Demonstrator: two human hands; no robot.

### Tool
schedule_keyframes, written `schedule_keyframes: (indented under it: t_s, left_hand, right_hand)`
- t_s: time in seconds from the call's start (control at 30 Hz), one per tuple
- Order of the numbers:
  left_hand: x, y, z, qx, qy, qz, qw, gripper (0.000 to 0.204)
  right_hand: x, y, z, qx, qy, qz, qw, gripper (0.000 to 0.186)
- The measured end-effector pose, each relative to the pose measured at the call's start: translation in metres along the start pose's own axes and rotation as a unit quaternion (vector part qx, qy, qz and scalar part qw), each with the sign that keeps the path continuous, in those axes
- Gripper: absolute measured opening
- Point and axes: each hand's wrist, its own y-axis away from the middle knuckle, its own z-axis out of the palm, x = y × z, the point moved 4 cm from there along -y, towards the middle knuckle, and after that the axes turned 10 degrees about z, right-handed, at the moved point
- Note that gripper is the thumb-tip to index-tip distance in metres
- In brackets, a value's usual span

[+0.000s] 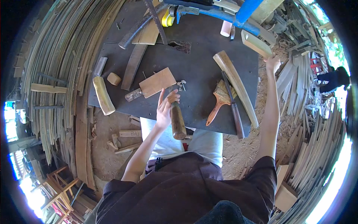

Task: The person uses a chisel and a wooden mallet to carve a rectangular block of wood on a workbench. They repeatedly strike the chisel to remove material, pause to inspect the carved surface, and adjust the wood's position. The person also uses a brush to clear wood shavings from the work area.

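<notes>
My left hand [167, 106] holds a tool by its thick wooden handle [178, 123] at the table's front edge, index finger raised; the tool's other end is hard to make out. Just beyond lie a pale board [157, 80], small metal pieces [181, 84] and a short worn piece [133, 95]. My right hand [273, 63] grips a wooden block [255, 43], raised out at the table's right edge. Between my hands a paintbrush [218, 104] lies beside a long dark-handled tool [236, 117] and a long wooden piece [235, 86].
The dark table [197, 48] carries wood offcuts [102, 93], a saw [156, 22], a metal bar [132, 35], a yellow object [167, 18] and a blue clamp [227, 18]. Stacked planks [48, 67] line both sides. A person in dark clothing [332, 80] is at far right.
</notes>
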Motion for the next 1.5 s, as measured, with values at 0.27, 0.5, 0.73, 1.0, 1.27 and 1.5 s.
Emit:
schedule_keyframes:
  t_s: [0.27, 0.5, 0.73, 1.0, 1.27, 1.5]
  left_hand:
    - [-0.007, 0.012, 0.004, 0.108, 0.185, -0.111, 0.970, 0.025]
    - [0.021, 0.013, -0.030, 0.171, 0.064, -0.001, 0.983, 0.019]
    - [0.035, 0.060, -0.084, 0.257, 0.081, -0.079, 0.960, 0.019]
    - [0.054, 0.072, -0.091, 0.217, 0.099, -0.058, 0.969, 0.013]
    - [0.067, 0.083, -0.033, 0.087, 0.387, -0.114, 0.911, 0.033]
    - [0.101, 0.076, -0.027, -0.051, 0.237, 0.034, 0.969, 0.022]
  right_hand:
    - [0.029, 0.070, -0.125, -0.024, -0.122, -0.089, 0.988, 0.038]
    - [-0.054, 0.215, -0.177, -0.231, -0.119, -0.168, 0.951, 0.038]
    - [-0.088, 0.312, -0.103, -0.405, -0.206, -0.289, 0.843, 0.026]
    - [-0.112, 0.308, -0.031, -0.400, -0.178, -0.445, 0.781, 0.027]
    - [-0.109, 0.300, -0.041, -0.476, -0.236, -0.411, 0.740, 0.023]
    - [-0.074, 0.297, -0.088, -0.376, -0.213, -0.445, 0.784, 0.016]
